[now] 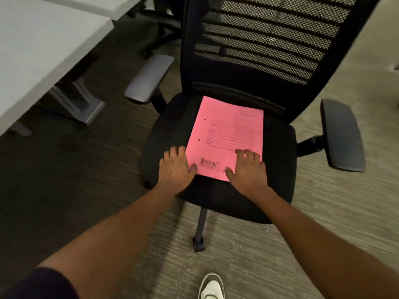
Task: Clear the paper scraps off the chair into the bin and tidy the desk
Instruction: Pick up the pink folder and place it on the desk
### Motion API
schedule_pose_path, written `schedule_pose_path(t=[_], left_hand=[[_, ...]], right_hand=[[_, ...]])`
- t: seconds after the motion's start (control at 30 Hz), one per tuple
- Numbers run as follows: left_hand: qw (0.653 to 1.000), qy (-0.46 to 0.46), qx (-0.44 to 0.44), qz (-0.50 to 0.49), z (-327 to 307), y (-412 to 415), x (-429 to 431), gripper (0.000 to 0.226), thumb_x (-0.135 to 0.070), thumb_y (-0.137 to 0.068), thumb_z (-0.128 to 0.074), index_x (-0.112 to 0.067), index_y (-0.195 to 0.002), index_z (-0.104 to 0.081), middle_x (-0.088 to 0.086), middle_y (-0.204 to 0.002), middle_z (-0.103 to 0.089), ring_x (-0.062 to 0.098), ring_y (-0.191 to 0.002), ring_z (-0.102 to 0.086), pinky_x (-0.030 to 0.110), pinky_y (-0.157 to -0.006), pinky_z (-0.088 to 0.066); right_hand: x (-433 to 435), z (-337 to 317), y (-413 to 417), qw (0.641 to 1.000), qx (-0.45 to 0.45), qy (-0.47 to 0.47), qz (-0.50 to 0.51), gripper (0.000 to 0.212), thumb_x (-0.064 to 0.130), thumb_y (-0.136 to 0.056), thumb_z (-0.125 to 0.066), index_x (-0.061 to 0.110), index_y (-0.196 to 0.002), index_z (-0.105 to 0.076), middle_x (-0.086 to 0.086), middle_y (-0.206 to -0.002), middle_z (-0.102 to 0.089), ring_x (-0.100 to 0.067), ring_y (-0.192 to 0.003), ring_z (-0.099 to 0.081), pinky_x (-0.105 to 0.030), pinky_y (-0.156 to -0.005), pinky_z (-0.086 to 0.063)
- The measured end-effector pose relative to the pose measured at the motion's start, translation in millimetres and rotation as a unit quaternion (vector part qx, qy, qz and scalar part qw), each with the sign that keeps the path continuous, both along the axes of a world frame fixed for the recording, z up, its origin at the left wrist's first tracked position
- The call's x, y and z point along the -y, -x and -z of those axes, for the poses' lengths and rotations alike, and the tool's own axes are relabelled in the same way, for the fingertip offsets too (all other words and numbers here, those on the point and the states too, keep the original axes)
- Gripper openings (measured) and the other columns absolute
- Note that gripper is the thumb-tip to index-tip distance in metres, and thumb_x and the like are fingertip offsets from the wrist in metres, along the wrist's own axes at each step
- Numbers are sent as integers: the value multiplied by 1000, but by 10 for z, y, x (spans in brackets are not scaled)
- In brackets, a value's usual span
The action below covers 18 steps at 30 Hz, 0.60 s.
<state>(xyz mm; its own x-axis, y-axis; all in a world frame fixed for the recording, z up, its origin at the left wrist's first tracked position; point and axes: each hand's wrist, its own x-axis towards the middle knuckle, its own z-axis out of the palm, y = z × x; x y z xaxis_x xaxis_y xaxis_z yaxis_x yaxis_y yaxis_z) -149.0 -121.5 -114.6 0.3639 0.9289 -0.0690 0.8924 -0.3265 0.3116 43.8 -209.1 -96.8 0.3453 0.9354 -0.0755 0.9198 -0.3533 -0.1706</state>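
Observation:
A pink paper folder [228, 134] with a printed form lies flat on the black seat [170, 126] of a mesh-backed office chair. My left hand [176, 167] rests at the folder's near left corner, fingers spread, thumb on the pink edge. My right hand [248, 169] lies on the near right corner with its fingers spread over the folder. Neither hand has lifted the folder. No loose scraps or bin show in the head view.
A white desk [43, 50] with a grey leg stands at the left. The chair's armrests [341, 134] stick out on both sides. Another chair's base [159, 29] sits behind. Grey carpet surrounds the chair, and my shoe [212, 287] is near the bottom edge.

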Motion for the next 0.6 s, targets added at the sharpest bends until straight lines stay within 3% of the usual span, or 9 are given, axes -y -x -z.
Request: schedule_pose_path(t=[0.1, 0.2, 0.33, 0.4, 0.47, 0.53, 0.6], left_hand=[[996, 29, 34, -80, 151, -376, -209, 55, -46, -87, -53, -7, -125, -42, 20, -122, -53, 36, -109, -51, 47, -88, -43], [989, 45, 7, -144, 267, -617, -338, 54, -52, -90, -44, -5, -117, -44, 21, -117, -55, 36, -105, -52, 45, -81, -45], [958, 182, 36, -220, 333, -807, -529, 57, -42, -84, -61, -5, -120, -36, 18, -120, -50, 34, -103, -53, 41, -74, -46], [930, 254, 93, -250, 328, -816, -658, 48, -32, -82, -68, -10, -111, -36, 13, -107, -56, 26, -83, -58, 34, -60, -47], [902, 305, 162, -258, 308, -762, -776, 30, -26, -83, -70, -15, -93, -43, 6, -90, -60, 19, -66, -56, 29, -51, -43], [887, 328, 210, -249, 277, -684, -826, 19, -20, -84, -69, -21, -79, -51, 2, -82, -61, 17, -65, -57, 27, -49, -43], [891, 311, 236, -233, 222, -592, -822, 20, -16, -85, -69, -23, -77, -52, 1, -82, -61, 18, -70, -59, 30, -55, -48]], right_hand=[[-51, 117, -348, 995, -7, 5, 94, 59, 47, -85, -55, 9, -128, -40, -18, -124, -52, -36, -111, -47, -50, -92, -42], [-78, 230, -483, 980, -35, 19, 194, 55, 45, -87, -56, 7, -124, -41, -19, -121, -54, -37, -110, -50, -50, -92, -44], [-159, 340, -535, 965, -109, 19, 239, 50, 32, -87, -62, 2, -120, -42, -21, -120, -52, -36, -109, -50, -46, -84, -48], [-241, 359, -603, 944, -180, 12, 275, 46, 25, -86, -65, -1, -117, -45, -21, -117, -53, -34, -104, -54, -40, -79, -49], [-326, 343, -672, 892, -303, 4, 335, 35, 14, -86, -65, 0, -114, -49, -19, -114, -59, -31, -95, -60, -38, -71, -54], [-364, 292, -683, 811, -434, -6, 394, 17, 3, -87, -62, 8, -103, -56, -14, -107, -64, -26, -83, -63, -36, -58, -53], [-394, 219, -618, 761, -494, -13, 420, 16, 0, -88, -59, 15, -89, -57, -10, -99, -64, -23, -78, -62, -34, -52, -50]])
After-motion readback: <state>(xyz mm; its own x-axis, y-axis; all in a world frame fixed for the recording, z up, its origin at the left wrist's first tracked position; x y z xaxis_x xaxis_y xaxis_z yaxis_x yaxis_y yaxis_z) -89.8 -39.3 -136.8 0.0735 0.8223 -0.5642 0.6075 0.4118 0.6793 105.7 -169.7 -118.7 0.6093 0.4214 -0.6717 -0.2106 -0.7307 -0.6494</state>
